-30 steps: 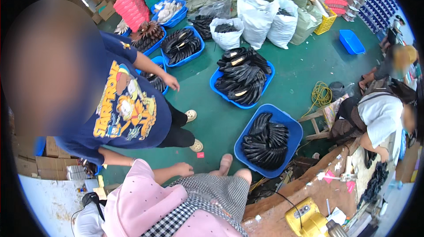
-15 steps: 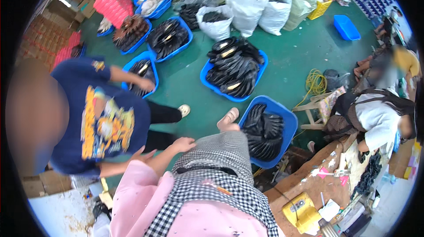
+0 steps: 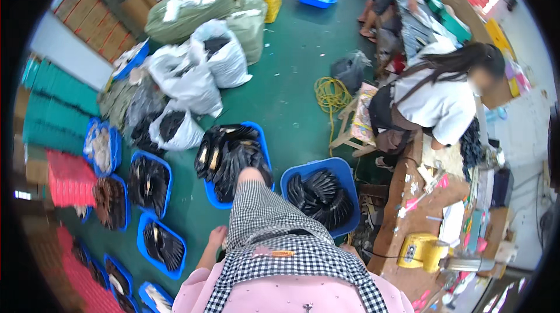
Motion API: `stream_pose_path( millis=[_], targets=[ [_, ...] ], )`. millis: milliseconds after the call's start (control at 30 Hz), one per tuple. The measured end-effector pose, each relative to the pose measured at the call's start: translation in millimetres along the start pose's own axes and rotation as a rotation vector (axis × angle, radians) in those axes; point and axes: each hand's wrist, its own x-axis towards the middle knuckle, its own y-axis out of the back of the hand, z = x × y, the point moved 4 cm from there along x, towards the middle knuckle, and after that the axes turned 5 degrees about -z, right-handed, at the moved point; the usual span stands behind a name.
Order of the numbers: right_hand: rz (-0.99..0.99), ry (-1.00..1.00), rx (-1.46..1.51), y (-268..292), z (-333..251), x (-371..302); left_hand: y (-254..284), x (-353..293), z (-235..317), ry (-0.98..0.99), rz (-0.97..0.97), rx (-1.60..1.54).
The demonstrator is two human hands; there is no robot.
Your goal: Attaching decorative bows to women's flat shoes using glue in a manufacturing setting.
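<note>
My left hand (image 3: 218, 235) hangs beside my checked trousers at the left, with nothing visible in it. Its fingers are partly hidden, so I cannot make out how they are held. My right hand is out of sight; only a sliver of skin shows by my right side. In front of my legs stands a blue tub (image 3: 270, 155) piled with black, glove-like pieces (image 3: 242, 153). Right of it, a second blue tub (image 3: 287, 180) holds more black pieces (image 3: 321, 193). Neither tub is touched by my left hand.
More blue tubs (image 3: 170, 174) stand at the left. White sacks (image 3: 189, 77) lie farther back. A wooden stool (image 3: 349, 123), yellow cord (image 3: 332, 94) and cluttered workbench (image 3: 388, 231) are on the right, where a person in white (image 3: 434, 88) leans over. A yellow machine (image 3: 417, 252) sits on the bench.
My view has swung right, and the person in the navy shirt has left it. My left hand has dropped from in front of my lap to my side.
</note>
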Motion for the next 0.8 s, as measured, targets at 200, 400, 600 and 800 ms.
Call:
stream_pose_path(
  millis=[200, 400, 600, 800],
  targets=[
    [0.314, 0.681, 0.077, -81.4, -197.0, -41.3, 41.0, 91.5, 2.3, -0.538, -0.255, 0.166],
    [0.482, 0.606, 0.063, -104.4, -239.6, -2.2, 76.1, 246.3, 144.7, -0.425, -0.441, 0.367],
    [0.502, 0.59, 0.04, -158.8, -353.6, 49.2, 127.4, 419.8, 375.8, -0.201, -0.31, 0.399],
    [0.495, 0.375, 0.791, -189.1, -413.8, 1.6, 98.4, 542.2, 652.5, -0.694, -0.245, 0.995]
  ],
)
